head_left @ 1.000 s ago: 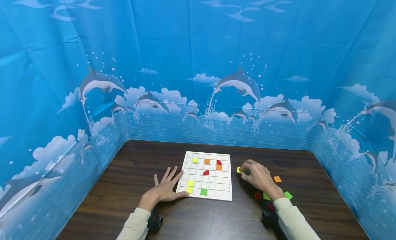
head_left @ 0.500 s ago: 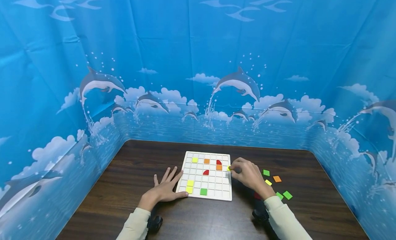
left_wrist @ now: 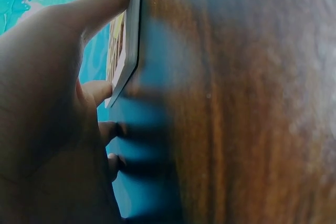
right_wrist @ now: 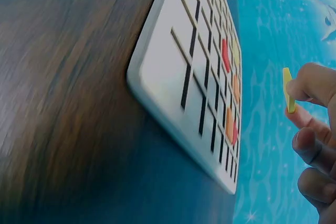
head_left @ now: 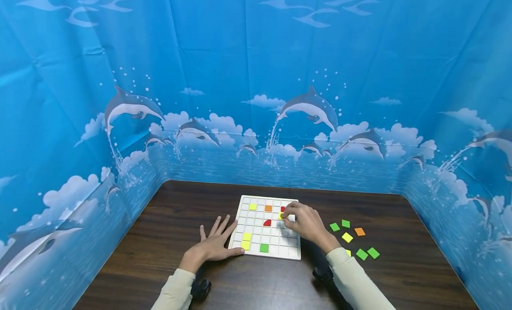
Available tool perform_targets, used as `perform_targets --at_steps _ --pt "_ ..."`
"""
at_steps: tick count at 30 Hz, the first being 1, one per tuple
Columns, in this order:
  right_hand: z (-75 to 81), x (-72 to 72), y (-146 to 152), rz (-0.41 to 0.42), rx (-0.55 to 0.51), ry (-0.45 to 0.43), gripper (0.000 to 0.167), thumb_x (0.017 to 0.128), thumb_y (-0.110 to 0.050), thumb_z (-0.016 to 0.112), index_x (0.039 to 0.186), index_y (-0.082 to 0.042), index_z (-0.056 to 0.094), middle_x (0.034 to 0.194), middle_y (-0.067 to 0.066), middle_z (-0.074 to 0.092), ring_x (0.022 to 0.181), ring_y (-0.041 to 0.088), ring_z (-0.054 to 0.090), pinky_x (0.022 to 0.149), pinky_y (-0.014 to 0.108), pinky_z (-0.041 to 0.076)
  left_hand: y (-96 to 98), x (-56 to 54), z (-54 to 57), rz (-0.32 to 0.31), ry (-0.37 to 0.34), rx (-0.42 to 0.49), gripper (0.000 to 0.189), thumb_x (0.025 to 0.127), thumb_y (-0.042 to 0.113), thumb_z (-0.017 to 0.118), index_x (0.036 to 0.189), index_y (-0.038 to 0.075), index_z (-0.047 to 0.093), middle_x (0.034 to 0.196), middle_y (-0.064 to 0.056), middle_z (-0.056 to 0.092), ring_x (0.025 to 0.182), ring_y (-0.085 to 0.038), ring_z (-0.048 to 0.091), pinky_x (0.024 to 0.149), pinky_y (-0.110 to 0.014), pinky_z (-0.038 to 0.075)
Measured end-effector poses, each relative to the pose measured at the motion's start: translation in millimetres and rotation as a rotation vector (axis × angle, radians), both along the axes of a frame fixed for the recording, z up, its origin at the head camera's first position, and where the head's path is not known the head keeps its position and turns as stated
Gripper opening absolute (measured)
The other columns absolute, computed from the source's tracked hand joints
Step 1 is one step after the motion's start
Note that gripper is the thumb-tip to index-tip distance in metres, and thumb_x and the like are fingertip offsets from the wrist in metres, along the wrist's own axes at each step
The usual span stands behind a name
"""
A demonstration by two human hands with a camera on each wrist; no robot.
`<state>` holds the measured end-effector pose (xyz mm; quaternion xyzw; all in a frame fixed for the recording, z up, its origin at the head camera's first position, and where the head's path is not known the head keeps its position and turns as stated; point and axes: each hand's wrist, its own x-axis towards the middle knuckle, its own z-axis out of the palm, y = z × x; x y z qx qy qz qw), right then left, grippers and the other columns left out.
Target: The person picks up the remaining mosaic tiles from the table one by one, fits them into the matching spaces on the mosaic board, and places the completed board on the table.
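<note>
My right hand [head_left: 306,223] pinches a yellow square tile [right_wrist: 289,90] between thumb and fingertip, raised over the upper right of a white grid board [head_left: 280,239]. My left hand [head_left: 214,247] lies spread at the board's left side, thumb on its lower left corner and other fingers along the edge. Set in the grid are a yellow tile [head_left: 253,207], an orange tile [head_left: 268,208], a red quarter-circle piece [head_left: 267,223], two yellow tiles [head_left: 247,236] and a green tile [head_left: 264,248]. Beneath the right fingers, another red piece [head_left: 283,208] is partly hidden.
Loose tiles lie on the dark wooden table [head_left: 180,221] right of the board: several green tiles [head_left: 362,254], an orange tile [head_left: 359,231] and a yellow tile [head_left: 347,237]. Another yellow tile [head_left: 349,252] shows beside the right sleeve. A blue dolphin-print curtain [head_left: 248,101] surrounds the table.
My right hand has carried the yellow tile left, from the table beside the board to above its upper right cells, uncovering more loose tiles. My left hand has stayed in place.
</note>
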<state>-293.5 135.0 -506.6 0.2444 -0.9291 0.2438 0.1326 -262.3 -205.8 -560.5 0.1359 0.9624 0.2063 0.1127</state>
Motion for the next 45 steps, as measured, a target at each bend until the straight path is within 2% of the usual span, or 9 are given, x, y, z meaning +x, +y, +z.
perform_targets --at_steps 7,14,17,19,21,23,26,34,45 --pt "2.2 -4.7 -19.8 0.067 -0.003 0.005 0.005 0.092 -0.018 0.082 0.095 -0.020 0.085 0.109 -0.004 0.076 0.078 0.012 0.066 0.054 0.022 0.038 0.5 4.7 4.5 -0.021 0.008 0.040 0.110 0.085 0.091 0.056 0.172 0.033 0.021 0.182 -0.010 0.005 0.167 -0.044 -0.003 0.112 -0.088 -0.016" --pt "2.0 -10.5 -36.2 0.088 0.021 -0.008 0.007 0.093 -0.018 0.080 0.097 -0.020 0.085 0.109 -0.006 0.075 0.079 0.008 0.067 0.056 0.021 0.043 4.3 7.3 15.6 -0.003 -0.029 -0.002 0.106 0.090 0.081 0.062 0.172 0.027 0.023 0.182 -0.010 0.005 0.168 -0.041 -0.002 0.116 -0.086 -0.013" --pt "2.5 -13.9 -40.9 0.088 0.041 -0.002 0.008 0.092 -0.019 0.080 0.097 -0.022 0.085 0.108 -0.007 0.076 0.081 0.009 0.068 0.057 0.021 0.044 3.8 8.2 18.0 -0.010 -0.024 0.027 0.106 0.089 0.083 0.061 0.172 0.029 0.022 0.182 -0.011 0.005 0.167 -0.042 -0.004 0.115 -0.087 -0.015" --pt "2.3 -15.8 -43.7 0.092 0.039 0.000 0.008 0.092 -0.020 0.080 0.097 -0.022 0.085 0.108 -0.007 0.076 0.085 0.011 0.070 0.058 0.021 0.045 1.9 7.0 13.2 -0.022 -0.004 0.042 0.107 0.088 0.086 0.058 0.172 0.031 0.022 0.182 -0.011 0.004 0.167 -0.043 -0.005 0.112 -0.088 -0.017" --pt "1.9 -17.7 -46.6 0.097 0.040 0.004 0.008 0.092 -0.020 0.080 0.097 -0.022 0.085 0.109 -0.007 0.076 0.087 0.013 0.072 0.059 0.022 0.046 2.9 8.5 18.6 -0.016 -0.021 0.036 0.109 0.087 0.087 0.059 0.172 0.030 0.022 0.182 -0.010 0.004 0.167 -0.042 -0.004 0.114 -0.087 -0.016" --pt "1.5 -19.4 -49.8 0.104 0.035 0.005 0.007 0.092 -0.020 0.081 0.097 -0.022 0.085 0.109 -0.006 0.076 0.088 0.015 0.073 0.059 0.023 0.046 1.8 6.5 14.3 -0.026 -0.014 0.031 0.108 0.087 0.087 0.058 0.173 0.032 0.020 0.182 -0.010 0.002 0.167 -0.042 -0.006 0.112 -0.088 -0.017" --pt "2.2 -21.4 -55.0 0.108 0.030 -0.002 0.007 0.093 -0.020 0.081 0.098 -0.022 0.086 0.110 -0.005 0.077 0.085 0.015 0.073 0.058 0.024 0.047 3.3 7.4 20.2 -0.013 -0.038 0.021 0.109 0.087 0.087 0.060 0.172 0.030 0.022 0.182 -0.010 0.004 0.167 -0.041 -0.004 0.115 -0.086 -0.016" --pt "0.4 -29.9 -68.2 0.105 0.042 -0.012 0.007 0.096 -0.021 0.081 0.101 -0.020 0.085 0.115 -0.002 0.077 0.086 0.017 0.074 0.061 0.025 0.050 0.6 1.5 2.6 -0.006 -0.028 0.007 0.113 0.084 0.093 0.054 0.173 0.033 0.018 0.182 -0.007 0.001 0.168 -0.040 -0.006 0.117 -0.085 -0.014" --pt "-3.9 -40.8 -85.2 0.119 0.078 -0.007 0.008 0.096 -0.022 0.082 0.102 -0.019 0.086 0.116 0.001 0.078 0.092 0.017 0.076 0.070 0.032 0.061 -0.6 -0.5 -3.5 -0.008 -0.009 -0.026 0.111 0.086 0.091 0.054 0.173 0.032 0.017 0.182 -0.005 0.000 0.168 -0.036 -0.007 0.118 -0.083 -0.014"
